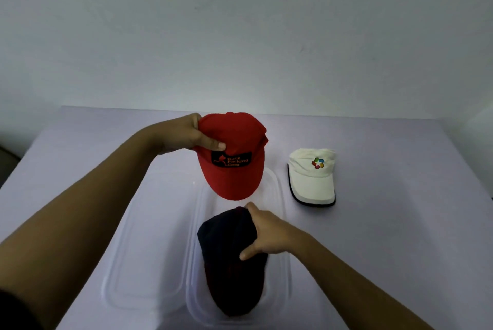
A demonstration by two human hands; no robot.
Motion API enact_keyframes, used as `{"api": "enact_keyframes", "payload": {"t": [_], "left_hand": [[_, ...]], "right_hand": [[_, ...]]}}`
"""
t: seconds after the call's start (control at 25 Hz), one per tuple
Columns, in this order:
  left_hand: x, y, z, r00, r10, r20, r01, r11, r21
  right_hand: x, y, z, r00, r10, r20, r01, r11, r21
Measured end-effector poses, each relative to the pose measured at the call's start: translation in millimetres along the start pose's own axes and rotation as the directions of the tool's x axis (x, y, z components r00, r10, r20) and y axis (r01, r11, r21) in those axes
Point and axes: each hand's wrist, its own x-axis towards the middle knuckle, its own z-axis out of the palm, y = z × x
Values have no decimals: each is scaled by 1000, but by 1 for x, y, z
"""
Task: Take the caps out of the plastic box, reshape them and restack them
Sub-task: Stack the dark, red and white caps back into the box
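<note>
left hand (pixel 184 132) pinches a red cap (pixel 234 153) above a clear plastic box (pixel 280 223); right hand (pixel 269 233) fingers clamp a dark cap (pixel 229 257) inside it. white cap (pixel 312 177) lies beside, on the table (pixel 400 196).

left arm enters bare from the lower left and extends forward and up, nearly straight at the elbow. left hand (pixel 186 133) raised, thumb lying forward across the near face of the red cap (pixel 232 155), fingers wrapped behind its crown: a closed grip. right arm enters bare from the lower right, forearm angled inward. right hand (pixel 269 231) lower and nearer the body, palm down, thumb at the near side and fingers curled over the crown of the dark cap (pixel 229 263), clasping it.
</note>
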Motion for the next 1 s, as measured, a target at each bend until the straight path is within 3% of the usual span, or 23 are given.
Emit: {"api": "enact_keyframes", "payload": {"t": [0.24,0.44,0.56,0.68,0.76,0.88,1.0], "left_hand": [[16,-50,44,970,-154,188,156,988,6],[18,-92,81,885,-343,315,362,932,-1],[16,-102,89,872,-369,322,411,909,-70],[16,-107,93,873,-363,326,418,901,-115],[17,-109,96,887,-378,263,420,899,-123],[20,-112,111,940,-338,-39,325,925,-197],[19,-119,132,941,-185,-284,208,977,52]], "right_hand": [[-48,-7,26,970,-208,-127,195,975,-107],[-45,7,34,945,-216,-247,220,975,-12],[-35,23,36,882,-184,-434,141,982,-128],[-26,29,33,879,-124,-461,103,992,-71],[-19,32,30,891,-61,-449,76,997,16],[-4,37,22,892,12,-451,-28,999,-29],[8,38,12,926,10,-378,-78,983,-166]]}}
